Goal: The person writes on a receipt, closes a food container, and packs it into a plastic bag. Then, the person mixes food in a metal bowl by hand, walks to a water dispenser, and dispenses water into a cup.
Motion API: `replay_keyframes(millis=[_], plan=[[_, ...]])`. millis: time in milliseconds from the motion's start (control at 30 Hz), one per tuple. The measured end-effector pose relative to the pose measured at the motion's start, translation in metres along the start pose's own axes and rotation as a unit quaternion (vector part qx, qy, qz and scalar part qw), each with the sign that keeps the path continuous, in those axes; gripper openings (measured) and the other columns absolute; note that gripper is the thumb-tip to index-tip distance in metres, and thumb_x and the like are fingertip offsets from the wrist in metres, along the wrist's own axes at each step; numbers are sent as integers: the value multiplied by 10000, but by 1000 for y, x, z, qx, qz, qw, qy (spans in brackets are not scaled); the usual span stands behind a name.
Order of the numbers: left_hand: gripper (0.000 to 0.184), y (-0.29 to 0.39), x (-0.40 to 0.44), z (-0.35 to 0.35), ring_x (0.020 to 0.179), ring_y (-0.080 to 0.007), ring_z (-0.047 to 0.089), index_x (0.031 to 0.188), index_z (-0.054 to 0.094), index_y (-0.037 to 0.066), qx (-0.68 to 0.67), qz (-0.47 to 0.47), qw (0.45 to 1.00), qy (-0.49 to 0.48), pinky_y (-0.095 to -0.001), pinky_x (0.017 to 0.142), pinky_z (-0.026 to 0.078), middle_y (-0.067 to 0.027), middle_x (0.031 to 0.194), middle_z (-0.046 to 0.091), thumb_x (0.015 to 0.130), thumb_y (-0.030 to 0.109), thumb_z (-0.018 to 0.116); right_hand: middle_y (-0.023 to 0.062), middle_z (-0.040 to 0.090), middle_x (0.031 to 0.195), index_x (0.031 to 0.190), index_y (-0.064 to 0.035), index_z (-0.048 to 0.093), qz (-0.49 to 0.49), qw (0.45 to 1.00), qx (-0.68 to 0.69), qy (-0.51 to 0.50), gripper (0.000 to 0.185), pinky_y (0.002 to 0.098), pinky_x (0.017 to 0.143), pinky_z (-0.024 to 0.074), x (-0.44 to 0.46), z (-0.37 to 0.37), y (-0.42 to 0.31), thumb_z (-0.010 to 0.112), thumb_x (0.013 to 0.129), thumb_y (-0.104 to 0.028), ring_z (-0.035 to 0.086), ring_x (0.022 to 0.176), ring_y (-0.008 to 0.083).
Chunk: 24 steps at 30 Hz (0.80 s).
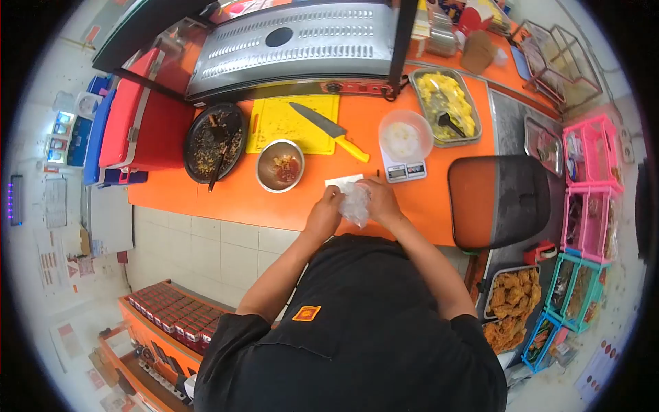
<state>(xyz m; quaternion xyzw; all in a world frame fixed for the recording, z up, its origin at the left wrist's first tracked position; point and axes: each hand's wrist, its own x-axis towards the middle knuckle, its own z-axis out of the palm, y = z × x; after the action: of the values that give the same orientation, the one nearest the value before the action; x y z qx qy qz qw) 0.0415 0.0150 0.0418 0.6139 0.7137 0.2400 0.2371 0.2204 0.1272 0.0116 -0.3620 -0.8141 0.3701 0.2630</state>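
Observation:
Between my two hands is a clear plastic bag (355,204), held close to my body at the front edge of the orange counter. My left hand (325,210) has its fingers closed on the bag's left side. On the other side, my right hand (382,200) grips the bag with bent fingers. Behind the bag a white piece (336,182), perhaps paper or more plastic, lies partly hidden. Just beyond my right hand stands a kitchen scale (405,172) with a translucent bowl (406,136) on it. To the left is a metal bowl (280,166) with reddish sauce inside.
A yellow-handled knife (329,130) lies across the yellow cutting board (261,141) and onto the counter. A black pan (194,154) stands at left. A metal tray (473,141) of yellow food is at back right, a black-rimmed lid (532,196) nearer, fried chicken (513,292) lower right.

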Motion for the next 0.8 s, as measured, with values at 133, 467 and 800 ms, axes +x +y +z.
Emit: replay_keyframes(millis=[133,467,800], plan=[[321,-1,-1,-5,990,-379,715,1118,707,14,9,63,998,26,-491,797,605,-143,1157,636,810,-66,666,120,702,1001,1047,-79,771,-19,1000,0,-15,277,450,907,557,12,0,-2,723,791,19,685,1011,362],[294,-9,8,-6,1063,-354,687,1125,726,12,-8,124,990,70,-465,921,573,-153,1151,708,835,30,685,120,689,1022,1027,-53,747,-85,990,14,-109,241,439,861,563,21,-11,-3,780,789,-34,684,973,344],[236,2,43,-36,847,-433,734,996,748,-36,-100,-163,978,-83,-498,806,579,-238,895,756,918,187,753,204,697,1045,1054,-2,697,86,990,100,-45,131,509,860,543,11,-3,-11,706,942,-69,683,996,407]])
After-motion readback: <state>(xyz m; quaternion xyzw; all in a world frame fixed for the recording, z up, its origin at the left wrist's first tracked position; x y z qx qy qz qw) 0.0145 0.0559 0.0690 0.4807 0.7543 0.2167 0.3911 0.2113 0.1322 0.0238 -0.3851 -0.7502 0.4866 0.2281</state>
